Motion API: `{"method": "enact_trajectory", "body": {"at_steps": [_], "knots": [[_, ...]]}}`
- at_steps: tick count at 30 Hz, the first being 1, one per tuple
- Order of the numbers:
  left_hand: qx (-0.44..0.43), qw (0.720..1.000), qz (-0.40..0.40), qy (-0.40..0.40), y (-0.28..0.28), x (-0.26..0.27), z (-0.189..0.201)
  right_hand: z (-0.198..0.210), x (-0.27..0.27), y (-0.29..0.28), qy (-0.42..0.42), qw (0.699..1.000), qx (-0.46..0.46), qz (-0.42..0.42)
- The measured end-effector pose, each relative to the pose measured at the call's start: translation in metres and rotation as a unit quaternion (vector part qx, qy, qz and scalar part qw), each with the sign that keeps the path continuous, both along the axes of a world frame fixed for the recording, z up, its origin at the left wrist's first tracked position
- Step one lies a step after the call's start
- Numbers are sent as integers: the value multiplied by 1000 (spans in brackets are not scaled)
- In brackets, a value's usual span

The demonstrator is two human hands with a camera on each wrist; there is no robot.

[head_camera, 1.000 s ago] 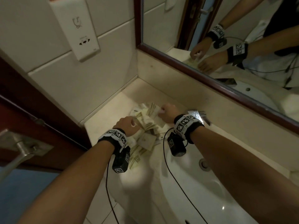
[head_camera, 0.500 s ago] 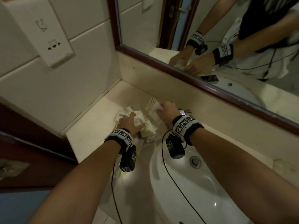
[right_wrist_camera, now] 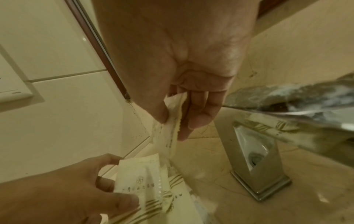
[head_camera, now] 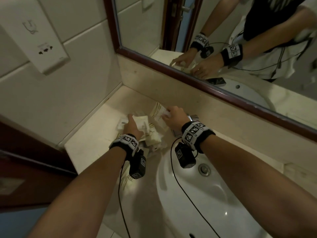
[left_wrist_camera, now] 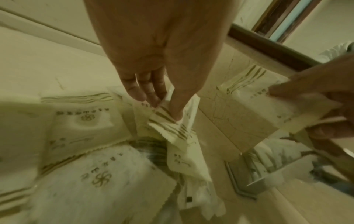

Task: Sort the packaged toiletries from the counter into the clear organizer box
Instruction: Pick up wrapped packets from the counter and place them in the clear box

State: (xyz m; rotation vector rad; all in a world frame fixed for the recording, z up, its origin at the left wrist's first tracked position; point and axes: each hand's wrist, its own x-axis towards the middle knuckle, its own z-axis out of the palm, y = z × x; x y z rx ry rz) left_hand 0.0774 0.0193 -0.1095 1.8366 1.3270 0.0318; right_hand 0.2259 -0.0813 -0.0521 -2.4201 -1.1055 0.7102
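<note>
A heap of cream sachets with gold stripes (head_camera: pixel 151 134) lies on the counter (head_camera: pixel 89 141) in the corner, left of the basin. My left hand (head_camera: pixel 129 117) is over the heap and pinches one striped sachet (left_wrist_camera: pixel 170 125) between thumb and fingers. My right hand (head_camera: pixel 167 112) is just right of it, near the tap. It pinches another sachet (right_wrist_camera: pixel 168 133) by its top edge, so the sachet hangs down. The left hand (right_wrist_camera: pixel 114 181) also shows low in the right wrist view, with its sachet (right_wrist_camera: pixel 141 177). No clear organizer box shows in any view.
A metal tap (head_camera: pixel 193 117) stands directly behind my right wrist, and the white basin (head_camera: pixel 214 194) with its drain (head_camera: pixel 204 169) fills the lower right. A framed mirror (head_camera: pixel 188 66) runs along the back wall. A socket plate (head_camera: pixel 44 48) hangs on the tiled left wall.
Both hands have reached a little farther into the heap. The left hand went from lying on the sachets to pinching one, and the right hand has raised its sachet.
</note>
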Motion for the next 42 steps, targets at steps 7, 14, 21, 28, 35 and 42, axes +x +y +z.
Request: {"method": "enact_trajectory", "body": {"at_steps": [7, 14, 21, 28, 35, 42], "knots": [[29, 997, -68, 0, 2, -7, 38, 27, 2, -15, 1, 1000, -4, 9], [56, 992, -69, -86, -16, 7, 79, 64, 11, -54, -4, 999, 39, -13], [32, 983, -118, -139, -69, 47, 116, 95, 30, -126, 19, 993, 88, -80], [1, 966, -183, -180, -154, 104, 139, 114, 60, -234, 83, 972, 136, -171], [-25, 944, -274, -184, -253, 153, 144, 112, 86, -350, 95, 953, 144, -248], [-44, 927, -329, -173, -335, 185, 131, 96, 104, -456, 81, 942, 116, -304]]}}
